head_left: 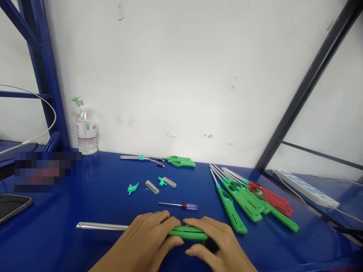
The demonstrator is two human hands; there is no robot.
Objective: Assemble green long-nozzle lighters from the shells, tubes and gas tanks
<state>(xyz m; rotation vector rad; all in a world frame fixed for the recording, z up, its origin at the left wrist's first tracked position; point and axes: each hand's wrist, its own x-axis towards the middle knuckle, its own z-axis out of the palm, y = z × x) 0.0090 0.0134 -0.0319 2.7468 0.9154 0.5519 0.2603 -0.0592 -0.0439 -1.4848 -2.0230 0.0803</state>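
A long-nosed gas lighter with a green handle lies sideways in front of me, its metal tube pointing left. My left hand is wrapped over the lighter where the tube meets the handle, hiding that part. The handle's right end is gripped between thumb and fingers of my right hand. A seam or slot runs along the handle between the hands. Just beyond lies a screwdriver with a clear and red handle.
Farther back are clear fuel tanks, teal triggers, metal tubes with wires and green handle shells. Several green and red lighters lie right. A water bottle, phone and power strip sit around the blue table.
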